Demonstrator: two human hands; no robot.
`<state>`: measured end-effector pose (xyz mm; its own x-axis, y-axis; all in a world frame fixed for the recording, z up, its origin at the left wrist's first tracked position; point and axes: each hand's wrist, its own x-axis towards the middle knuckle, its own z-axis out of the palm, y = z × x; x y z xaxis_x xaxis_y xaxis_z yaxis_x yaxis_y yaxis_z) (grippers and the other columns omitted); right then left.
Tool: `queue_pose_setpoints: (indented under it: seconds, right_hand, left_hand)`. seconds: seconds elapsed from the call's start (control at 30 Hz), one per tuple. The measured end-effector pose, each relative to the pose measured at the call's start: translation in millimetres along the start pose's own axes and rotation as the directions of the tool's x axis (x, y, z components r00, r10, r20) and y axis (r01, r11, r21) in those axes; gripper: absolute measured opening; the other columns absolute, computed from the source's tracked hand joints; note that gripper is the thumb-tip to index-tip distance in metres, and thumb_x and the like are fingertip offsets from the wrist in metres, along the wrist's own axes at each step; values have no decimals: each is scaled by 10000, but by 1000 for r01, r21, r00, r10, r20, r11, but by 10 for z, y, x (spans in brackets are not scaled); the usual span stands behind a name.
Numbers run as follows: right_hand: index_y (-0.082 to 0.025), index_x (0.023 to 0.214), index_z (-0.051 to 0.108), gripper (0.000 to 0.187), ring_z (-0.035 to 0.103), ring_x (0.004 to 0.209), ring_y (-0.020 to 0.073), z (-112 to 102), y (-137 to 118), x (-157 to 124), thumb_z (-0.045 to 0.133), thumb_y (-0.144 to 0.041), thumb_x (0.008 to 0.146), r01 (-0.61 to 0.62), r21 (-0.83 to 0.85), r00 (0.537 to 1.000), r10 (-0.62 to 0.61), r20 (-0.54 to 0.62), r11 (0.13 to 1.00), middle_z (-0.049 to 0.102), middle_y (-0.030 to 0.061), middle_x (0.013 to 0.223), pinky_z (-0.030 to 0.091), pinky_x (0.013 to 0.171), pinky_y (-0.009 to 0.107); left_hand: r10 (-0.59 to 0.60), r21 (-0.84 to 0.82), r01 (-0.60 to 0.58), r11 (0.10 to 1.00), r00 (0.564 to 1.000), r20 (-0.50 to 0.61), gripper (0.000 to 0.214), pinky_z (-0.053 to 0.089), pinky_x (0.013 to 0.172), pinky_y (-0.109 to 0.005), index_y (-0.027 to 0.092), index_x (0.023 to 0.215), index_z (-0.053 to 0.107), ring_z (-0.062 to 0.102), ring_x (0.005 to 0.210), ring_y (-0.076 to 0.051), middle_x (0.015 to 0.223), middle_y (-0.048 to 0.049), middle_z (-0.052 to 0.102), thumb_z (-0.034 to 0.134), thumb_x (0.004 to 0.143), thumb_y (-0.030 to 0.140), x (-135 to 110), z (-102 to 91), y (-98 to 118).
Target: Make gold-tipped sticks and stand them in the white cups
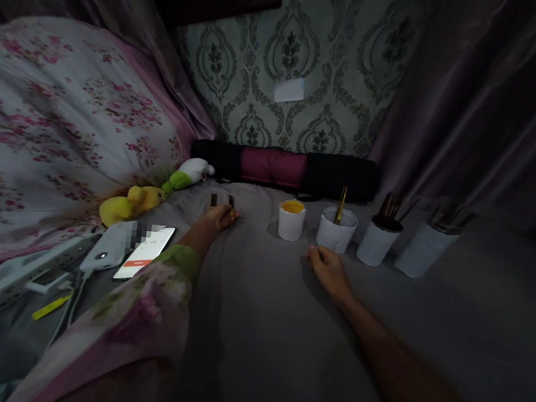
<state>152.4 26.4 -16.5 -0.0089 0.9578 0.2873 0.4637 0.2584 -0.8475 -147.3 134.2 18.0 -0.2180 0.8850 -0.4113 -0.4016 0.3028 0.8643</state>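
Note:
My left hand point(219, 219), its fingers pinched together, rests on the grey sheet at centre left. At its fingertips is a small dark upright piece point(230, 201); what the fingers hold is too small to make out. A similar dark piece point(214, 200) stands just behind the hand. My right hand point(326, 268) lies curled into a loose fist on the sheet, with nothing visible in it. Just beyond it stands a white cup point(335, 236) with a gold-coloured brush point(341, 207) leaning in it. Left of that is a white cup with a yellow inside point(290, 222).
Two white containers point(376, 244) point(424, 251) at right hold several thin sticks or brushes. A phone point(144, 253), a white power bank point(107, 245), a power strip point(18, 278) and a yellow marker point(51, 308) lie at left, near plush toys point(130, 203). A black-and-maroon roll point(274, 167) lies along the wall.

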Motion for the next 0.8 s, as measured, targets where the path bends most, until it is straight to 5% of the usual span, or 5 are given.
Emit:
queue_pose_setpoints:
  seconds: [0.37, 0.8]
  right_hand:
    - [-160, 584, 525, 398, 439, 509, 120, 10, 8, 8, 355, -455, 789, 19, -14, 1000, -20, -12, 1000, 483, -1, 513, 292, 482, 220]
    - [-155, 606, 546, 408, 432, 499, 117, 14, 34, 18, 347, -459, 791, 34, -27, 999, -34, 1, 999, 466, -10, 501, 290, 482, 217]
  left_hand:
    - [84, -183, -76, 980, 996, 36, 151, 433, 453, -115, 107, 733, 532, 526, 519, -51, 631, -36, 549, 417, 787, 24, -233, 97, -193]
    - [175, -175, -158, 972, 981, 88, 160, 415, 458, -119, 90, 754, 573, 510, 508, -39, 643, -29, 586, 454, 740, -18, -449, 206, -466]
